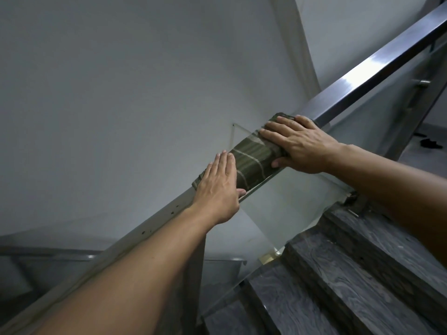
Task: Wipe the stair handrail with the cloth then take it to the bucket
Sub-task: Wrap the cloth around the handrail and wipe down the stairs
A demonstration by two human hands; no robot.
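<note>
A dark green cloth (251,159) with pale stripes lies draped over the metal stair handrail (367,71), which slopes from lower left to upper right. My left hand (219,187) presses flat on the cloth's lower end, fingers straight and together, thumb under the rail's edge. My right hand (300,143) lies on the cloth's upper end, fingers spread over the top and thumb hooked under the rail. No bucket is in view.
A glass panel (285,204) hangs below the rail. Dark stone steps (343,281) climb at the lower right. A plain grey wall (121,93) fills the left. A second rail (72,256) runs at lower left. Dark items (429,143) lie on the floor far right.
</note>
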